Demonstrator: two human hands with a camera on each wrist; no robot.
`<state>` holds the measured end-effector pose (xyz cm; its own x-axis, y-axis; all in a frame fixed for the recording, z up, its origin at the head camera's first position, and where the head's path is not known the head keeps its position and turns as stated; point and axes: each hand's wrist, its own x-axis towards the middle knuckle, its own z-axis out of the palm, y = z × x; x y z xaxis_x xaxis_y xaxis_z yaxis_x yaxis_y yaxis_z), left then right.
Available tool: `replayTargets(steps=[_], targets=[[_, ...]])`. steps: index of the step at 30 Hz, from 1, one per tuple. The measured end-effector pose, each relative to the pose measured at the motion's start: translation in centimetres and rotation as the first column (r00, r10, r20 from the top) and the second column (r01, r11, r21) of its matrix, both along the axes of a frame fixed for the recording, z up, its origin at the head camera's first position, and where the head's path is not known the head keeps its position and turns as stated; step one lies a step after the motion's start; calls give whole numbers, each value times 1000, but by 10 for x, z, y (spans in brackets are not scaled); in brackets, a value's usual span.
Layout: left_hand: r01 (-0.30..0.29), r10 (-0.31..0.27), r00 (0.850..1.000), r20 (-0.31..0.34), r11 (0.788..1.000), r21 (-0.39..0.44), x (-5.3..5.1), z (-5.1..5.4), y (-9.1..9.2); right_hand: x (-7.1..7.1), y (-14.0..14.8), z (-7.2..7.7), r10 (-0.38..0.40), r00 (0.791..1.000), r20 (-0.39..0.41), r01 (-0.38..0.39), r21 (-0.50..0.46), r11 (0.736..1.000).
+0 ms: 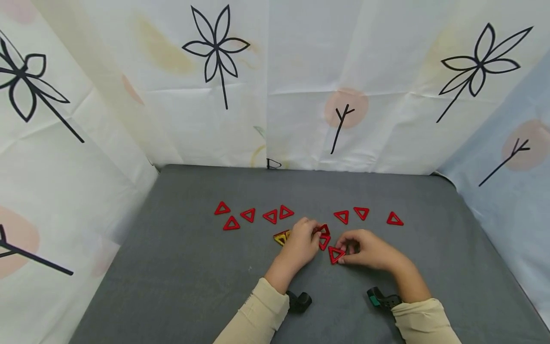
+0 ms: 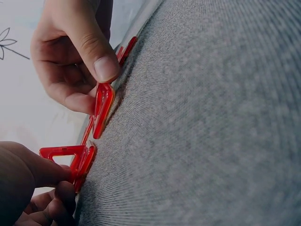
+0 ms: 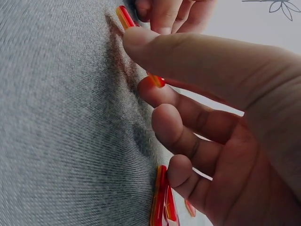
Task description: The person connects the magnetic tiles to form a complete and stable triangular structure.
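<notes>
My left hand (image 1: 302,241) pinches a red triangular frame tile (image 2: 61,150), which stands raised in the left wrist view. Touching or close to it is another red tile (image 1: 324,242) lower down. Between thumb and fingers, my right hand (image 1: 369,249) pinches a separate red triangle tile (image 1: 336,255) by its edge, just right of and nearer than the left hand's tiles. In the right wrist view this tile (image 3: 124,18) is seen edge-on, partly behind the thumb. A yellow triangle tile (image 1: 280,238) with a red edge lies left of the left hand, partly hidden by it.
Several red triangle tiles (image 1: 231,223) lie at the back left of the grey cloth surface (image 1: 206,286). Three more, including a red tile (image 1: 395,219), lie at the back right. A patterned white curtain (image 1: 296,129) rises behind. Both wrists wear black devices (image 1: 299,302).
</notes>
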<state>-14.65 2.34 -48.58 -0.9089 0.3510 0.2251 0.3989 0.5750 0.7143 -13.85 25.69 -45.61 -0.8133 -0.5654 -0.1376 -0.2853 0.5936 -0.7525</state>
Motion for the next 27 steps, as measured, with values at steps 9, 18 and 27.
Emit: replayTargets(steps=[9,18,27], targets=[[12,-12,1000,10,1000,-17,1,1,0,-2,4,-4,-102,987,-122,102,-4,995],[37,-37,999,34,999,-13,0,5,0,-2,1,-3,-173,956,-235,175,-14,984],[60,-60,997,47,998,-14,2,1,0,-1,-1,-6,-213,940,-267,199,-76,977]])
